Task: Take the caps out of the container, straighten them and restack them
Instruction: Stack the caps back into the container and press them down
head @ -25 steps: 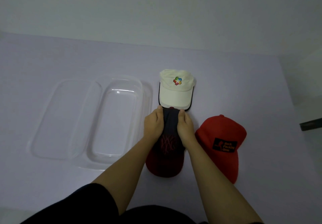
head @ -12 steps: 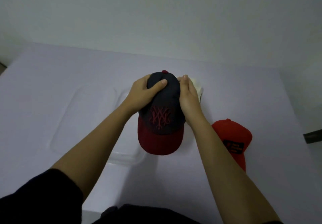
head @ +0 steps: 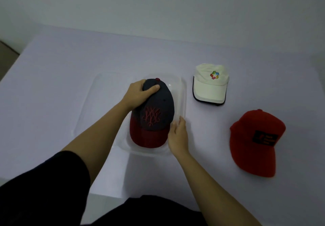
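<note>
While left hand (head: 139, 94) fingers clamp the navy cap (head: 154, 113) crown over the container (head: 182, 92), brim points toward wearer; right hand (head: 177, 136) fingers loosely apart, touching its right edge.

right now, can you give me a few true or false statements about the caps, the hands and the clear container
1. The left hand grips the crown of the navy cap. True.
2. The navy cap is over the clear container. True.
3. The white cap sits inside the container. False: it lies on the table, to the container's right.
4. The right hand holds the red cap. False: the red cap lies alone on the table; the right hand is by the navy cap's brim.
5. Three caps are visible. True.
</note>
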A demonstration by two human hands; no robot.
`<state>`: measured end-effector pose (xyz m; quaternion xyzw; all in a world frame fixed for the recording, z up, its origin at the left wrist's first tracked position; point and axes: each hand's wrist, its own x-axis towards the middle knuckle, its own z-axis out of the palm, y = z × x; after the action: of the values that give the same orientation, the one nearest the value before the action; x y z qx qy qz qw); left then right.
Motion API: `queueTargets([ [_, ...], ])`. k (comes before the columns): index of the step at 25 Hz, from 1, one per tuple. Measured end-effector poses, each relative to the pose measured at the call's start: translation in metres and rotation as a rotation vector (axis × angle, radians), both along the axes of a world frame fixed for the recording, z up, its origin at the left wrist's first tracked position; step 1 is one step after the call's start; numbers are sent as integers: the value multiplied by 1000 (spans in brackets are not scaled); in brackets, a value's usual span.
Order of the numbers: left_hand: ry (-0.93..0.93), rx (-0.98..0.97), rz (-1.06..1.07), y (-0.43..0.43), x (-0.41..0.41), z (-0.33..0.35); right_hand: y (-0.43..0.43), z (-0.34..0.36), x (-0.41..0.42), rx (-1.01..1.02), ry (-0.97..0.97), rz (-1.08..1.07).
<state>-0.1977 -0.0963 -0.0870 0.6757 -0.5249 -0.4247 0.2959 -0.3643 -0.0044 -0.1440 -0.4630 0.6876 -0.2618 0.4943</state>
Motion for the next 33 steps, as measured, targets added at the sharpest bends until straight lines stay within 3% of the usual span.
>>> queueTargets([
  [10, -116, 194, -160, 2, 7, -47, 0, -8, 9, -9, 68, -46],
  [12, -132, 97, -134, 7, 7, -38, -2, -2, 2, 3, 7, 0],
  [15, -154, -155, -46, 9, -5, -9, -11, 23, -23, -132, 1, 13],
  [20, -40, -331, -126, 17, -88, 27, -20, 60, -77, -368, -10, -149],
  [27, 58, -46, -207, 53, -243, -7, -17, 40, -233, -467, 226, -372],
  [30, 121, 166, -162, 50, -286, -22, -24, 25, -305, -296, 245, -370],
  [33, 148, 278, -153, 47, -315, -36, -30, 11, -342, -141, 75, -201],
])
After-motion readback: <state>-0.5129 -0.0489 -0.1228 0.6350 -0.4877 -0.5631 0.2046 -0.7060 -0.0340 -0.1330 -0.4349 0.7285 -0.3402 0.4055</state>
